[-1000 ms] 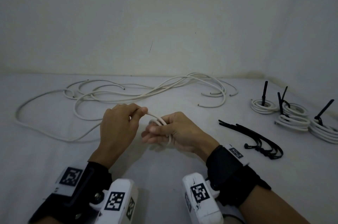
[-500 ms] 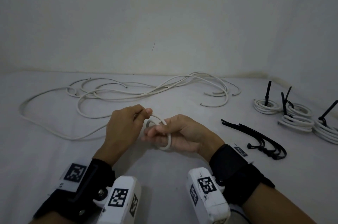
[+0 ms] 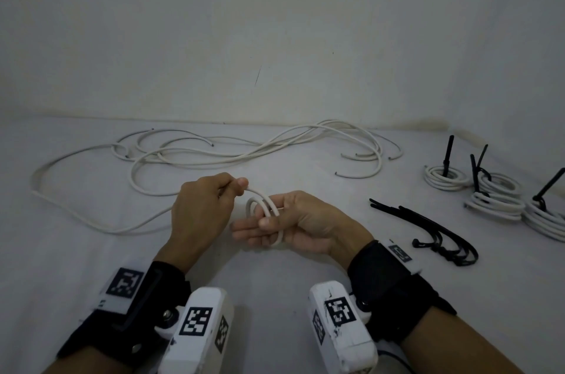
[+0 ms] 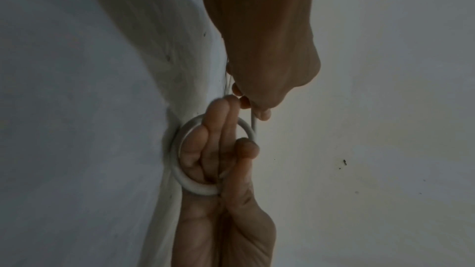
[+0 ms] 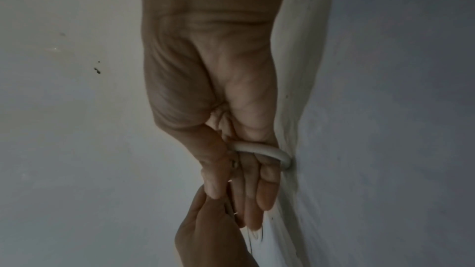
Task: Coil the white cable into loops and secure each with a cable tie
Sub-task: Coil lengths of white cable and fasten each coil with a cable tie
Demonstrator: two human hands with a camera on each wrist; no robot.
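A small coil of white cable (image 3: 265,204) is wound round the fingers of my right hand (image 3: 263,222), with the thumb pressing it against them. My left hand (image 3: 237,187) pinches the cable's running part just left of the coil. From there the cable trails off to the loose white cable (image 3: 214,159) spread across the back of the table. The left wrist view shows the coil (image 4: 177,170) ringing the right fingers (image 4: 205,139). In the right wrist view the coil (image 5: 259,148) crosses the fingers, and my left hand (image 5: 213,230) is below it.
Several black cable ties (image 3: 434,227) lie in a bundle right of my right hand. Three tied coils (image 3: 446,178) (image 3: 495,205) (image 3: 547,217) sit at the far right with tie tails sticking up. A wall stands behind the table.
My left hand has led the cable round the right fingers, so the coil shows one more turn. Both hands have stayed at the table's middle.
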